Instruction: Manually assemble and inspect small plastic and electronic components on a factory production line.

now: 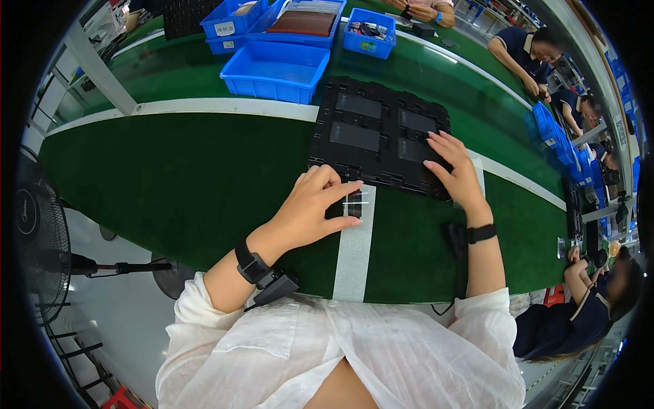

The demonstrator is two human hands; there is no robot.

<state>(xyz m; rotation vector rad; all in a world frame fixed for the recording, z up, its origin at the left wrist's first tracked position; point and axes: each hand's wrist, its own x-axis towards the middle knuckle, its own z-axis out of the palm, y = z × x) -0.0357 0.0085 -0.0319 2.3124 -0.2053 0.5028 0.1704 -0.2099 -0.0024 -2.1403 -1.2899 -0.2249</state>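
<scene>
A black moulded tray (378, 157) lies ahead of me, partly across the white rail, with several flat dark rectangular pieces in its pockets, one of them this dark panel (354, 135). My left hand (303, 208) is just in front of the tray's near left corner. Its thumb and index finger close on opposite ends of a small black rectangular piece (353, 204) with thin white lines, over a pale strip (353, 262) on the table. My right hand (455, 170) rests on the tray's right side, fingers stretched out, the fingertips beside a pocketed piece.
Beyond the rail (225, 105) stand an empty-looking blue bin (272, 75) and a small blue bin of mixed items (370, 33). A dark device with a cable (455, 240) lies by my right forearm. A black fan (30, 211) stands left of the green table (170, 163). Co-workers sit across and at right.
</scene>
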